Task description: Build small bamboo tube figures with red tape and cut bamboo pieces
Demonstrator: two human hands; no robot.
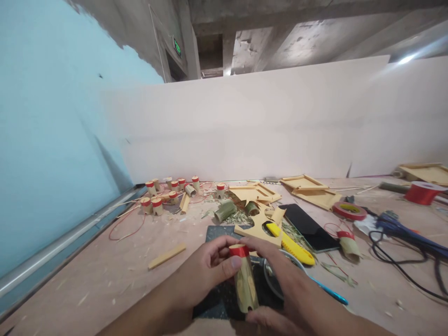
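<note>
A bamboo tube (244, 282) with a red band around its upper end leans between my hands over a dark mat (217, 303). My left hand (215, 261) is closed on the banded end, its thumb pressed against the red strip. My right hand (280, 275) curves around the other side, fingertips at the top rim and thumb at the lower end by a small notch. Just behind the tube lie a cut sheet of thin yellowish board (261, 228) and a yellow utility knife (292, 245). A clear roll (275, 277) is partly covered by my right hand.
Several red-banded tubes (157, 206) stand at the back left among red strings. A black phone (310, 227), a tape roll (349, 210), a blue tool with a black cord (408, 233) and a red spool (422, 192) lie to the right. Bamboo shavings (241, 217) litter the table.
</note>
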